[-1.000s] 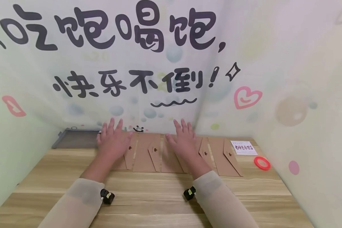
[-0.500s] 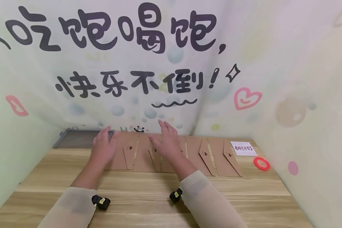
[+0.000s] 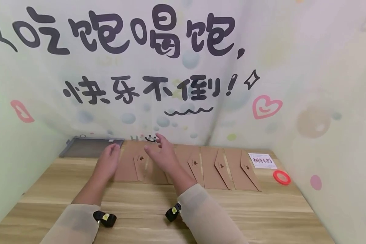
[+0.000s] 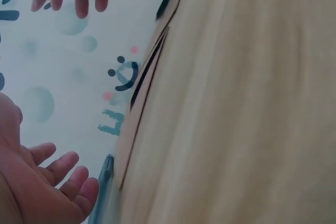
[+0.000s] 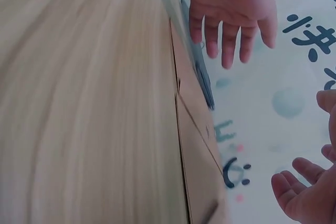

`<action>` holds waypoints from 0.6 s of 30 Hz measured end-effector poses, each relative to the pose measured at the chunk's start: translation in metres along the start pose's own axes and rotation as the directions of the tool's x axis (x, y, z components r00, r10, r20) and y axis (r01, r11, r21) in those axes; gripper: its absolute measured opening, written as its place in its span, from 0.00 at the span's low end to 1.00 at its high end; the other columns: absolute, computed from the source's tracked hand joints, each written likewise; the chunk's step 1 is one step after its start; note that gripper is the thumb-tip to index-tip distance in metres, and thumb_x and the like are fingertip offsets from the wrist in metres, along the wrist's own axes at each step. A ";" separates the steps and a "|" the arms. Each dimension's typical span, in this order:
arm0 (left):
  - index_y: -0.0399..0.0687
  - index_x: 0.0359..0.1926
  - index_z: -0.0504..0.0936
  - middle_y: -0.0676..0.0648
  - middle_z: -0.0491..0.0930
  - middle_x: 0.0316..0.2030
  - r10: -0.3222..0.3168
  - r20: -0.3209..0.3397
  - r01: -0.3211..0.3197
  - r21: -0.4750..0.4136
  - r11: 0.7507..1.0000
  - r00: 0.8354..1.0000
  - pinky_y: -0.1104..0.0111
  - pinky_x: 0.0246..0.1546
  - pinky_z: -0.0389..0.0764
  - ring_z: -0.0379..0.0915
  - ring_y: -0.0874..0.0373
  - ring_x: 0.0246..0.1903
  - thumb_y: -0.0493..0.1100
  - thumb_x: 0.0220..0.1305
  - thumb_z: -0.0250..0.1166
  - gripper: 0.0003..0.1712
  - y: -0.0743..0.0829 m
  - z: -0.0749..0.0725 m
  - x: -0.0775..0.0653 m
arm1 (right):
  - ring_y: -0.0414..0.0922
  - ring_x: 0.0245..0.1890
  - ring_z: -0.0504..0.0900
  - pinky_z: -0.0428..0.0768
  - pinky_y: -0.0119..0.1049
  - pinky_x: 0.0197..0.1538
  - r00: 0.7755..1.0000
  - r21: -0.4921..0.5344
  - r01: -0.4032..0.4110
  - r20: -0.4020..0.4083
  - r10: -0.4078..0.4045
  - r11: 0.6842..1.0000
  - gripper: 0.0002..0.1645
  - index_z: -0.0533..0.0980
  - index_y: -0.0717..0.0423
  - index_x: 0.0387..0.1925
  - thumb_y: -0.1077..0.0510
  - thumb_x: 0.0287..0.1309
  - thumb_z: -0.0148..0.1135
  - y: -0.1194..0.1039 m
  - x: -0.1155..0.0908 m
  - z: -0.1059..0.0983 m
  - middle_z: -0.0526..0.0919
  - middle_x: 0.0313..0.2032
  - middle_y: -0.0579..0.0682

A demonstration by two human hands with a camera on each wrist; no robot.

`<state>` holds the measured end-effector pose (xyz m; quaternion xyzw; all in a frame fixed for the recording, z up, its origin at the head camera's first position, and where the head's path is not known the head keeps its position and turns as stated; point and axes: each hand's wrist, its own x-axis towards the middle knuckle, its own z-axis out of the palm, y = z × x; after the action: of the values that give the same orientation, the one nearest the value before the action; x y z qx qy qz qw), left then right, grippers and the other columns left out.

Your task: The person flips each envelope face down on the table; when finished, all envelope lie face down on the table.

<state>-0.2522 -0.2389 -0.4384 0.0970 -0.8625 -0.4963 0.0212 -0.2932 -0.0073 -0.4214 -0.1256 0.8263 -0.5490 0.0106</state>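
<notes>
Has five brown envelopes [image 3: 186, 152] laid flat in one row on the counter [image 3: 140, 217], running from eight o'clock through six to four in the head view. Holds left hand [image 3: 108, 161] at eight o'clock, just beside the end envelope, and right hand [image 3: 164, 154] at seven o'clock, in front of the second, both with fingers loosely extended, gripping nothing, palms roughly toward each other. Appears, in both wrist views, raised off the paper, probably to avoid dragging any envelope askew. Seems spaced with narrow gaps to prevent overlap and leave the pointed flaps [image 3: 224, 174] in sight, all on the three o'clock side. Has mesh pouch [image 3: 88, 148] at ten o'clock from left hand, white card [image 3: 263, 161] between two and three from the last envelope, and red ring [image 3: 275, 176] between four and five from the card, apparently set aside to give the row the middle. Looks plain, matt and thin, with dark shadow under slanting flap edges and a small dark emblem [image 3: 221, 166] on four flaps; on the second, hidden behind right hand.
</notes>
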 end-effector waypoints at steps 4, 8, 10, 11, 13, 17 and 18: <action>0.49 0.87 0.45 0.35 0.49 0.85 -0.080 0.035 0.082 -0.072 0.994 0.996 0.33 0.81 0.50 0.44 0.29 0.83 0.75 0.79 0.26 0.50 0.002 -0.004 -0.003 | 0.56 0.75 0.73 0.78 0.59 0.72 0.999 0.086 -0.012 0.032 0.009 0.996 0.47 0.62 0.39 0.82 0.37 0.68 0.70 -0.003 0.000 0.009 0.76 0.74 0.53; 0.43 0.86 0.48 0.30 0.56 0.81 -0.090 0.057 0.098 -0.154 0.983 0.994 0.41 0.72 0.70 0.54 0.31 0.80 0.70 0.83 0.29 0.47 0.003 -0.004 -0.003 | 0.56 0.73 0.75 0.79 0.58 0.71 0.999 0.139 -0.027 0.049 0.020 0.990 0.47 0.63 0.39 0.81 0.38 0.67 0.71 -0.005 0.000 0.020 0.78 0.71 0.52; 0.41 0.85 0.51 0.30 0.61 0.79 -0.092 0.057 0.101 -0.186 0.977 0.994 0.52 0.62 0.77 0.59 0.34 0.76 0.66 0.84 0.32 0.44 0.003 -0.002 -0.002 | 0.57 0.71 0.76 0.79 0.57 0.70 0.998 0.151 -0.029 0.054 0.021 0.988 0.47 0.64 0.40 0.81 0.39 0.66 0.72 -0.005 0.001 0.023 0.79 0.70 0.54; 0.40 0.84 0.53 0.30 0.62 0.78 -0.092 0.055 0.101 -0.195 0.976 0.994 0.58 0.57 0.77 0.61 0.36 0.75 0.64 0.85 0.33 0.43 0.003 -0.001 -0.001 | 0.57 0.71 0.76 0.80 0.57 0.70 0.998 0.155 -0.030 0.058 0.021 0.987 0.47 0.63 0.40 0.81 0.40 0.66 0.72 -0.005 0.000 0.025 0.79 0.70 0.54; 0.40 0.83 0.55 0.32 0.65 0.74 -0.100 0.047 0.107 -0.192 0.975 0.994 0.64 0.50 0.76 0.65 0.40 0.70 0.60 0.85 0.35 0.40 0.003 0.000 0.001 | 0.58 0.69 0.77 0.81 0.57 0.68 0.998 0.156 -0.033 0.062 0.024 0.987 0.48 0.64 0.41 0.81 0.41 0.65 0.73 -0.003 0.000 0.029 0.79 0.69 0.56; 0.37 0.81 0.59 0.35 0.71 0.63 -0.106 0.045 0.113 -0.178 0.978 0.993 0.68 0.43 0.76 0.70 0.48 0.55 0.55 0.85 0.39 0.37 0.002 0.001 0.004 | 0.57 0.67 0.80 0.83 0.55 0.66 0.996 0.143 -0.053 0.084 0.041 0.988 0.47 0.64 0.41 0.81 0.44 0.66 0.74 0.003 -0.001 0.036 0.79 0.70 0.58; 0.36 0.81 0.60 0.36 0.71 0.62 -0.109 0.049 0.116 -0.177 0.977 0.993 0.68 0.43 0.76 0.70 0.49 0.54 0.55 0.85 0.40 0.36 0.001 0.001 0.005 | 0.57 0.68 0.81 0.83 0.55 0.66 0.995 0.142 -0.061 0.093 0.048 0.988 0.47 0.64 0.40 0.80 0.45 0.66 0.74 0.005 -0.002 0.038 0.78 0.70 0.60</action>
<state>-0.2574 -0.2387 -0.4381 0.1339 -0.8077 -0.5740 -0.0151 -0.2863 -0.0395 -0.4409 -0.1262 0.7860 -0.6010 0.0715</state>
